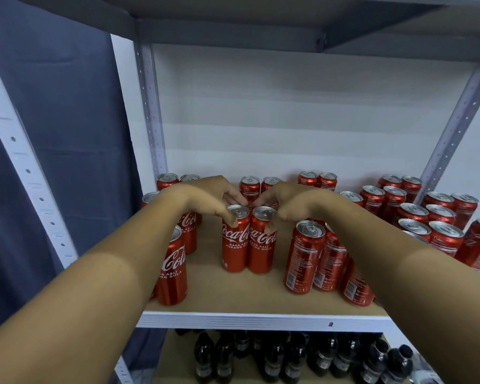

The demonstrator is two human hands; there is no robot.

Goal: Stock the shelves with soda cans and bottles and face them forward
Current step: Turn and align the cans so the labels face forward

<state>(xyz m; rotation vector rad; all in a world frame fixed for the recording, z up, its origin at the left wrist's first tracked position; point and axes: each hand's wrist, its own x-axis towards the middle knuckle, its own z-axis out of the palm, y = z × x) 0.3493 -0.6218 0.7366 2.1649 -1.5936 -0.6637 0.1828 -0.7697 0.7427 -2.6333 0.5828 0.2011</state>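
Hands grip two upright Coca-Cola cans standing side by side, touching, mid-shelf [233,293]: left hand [216,196] curls over the left can [234,241], right hand [284,202] over the right can [262,242], logos facing forward. Dark soda bottles [294,356] fill the shelf below.
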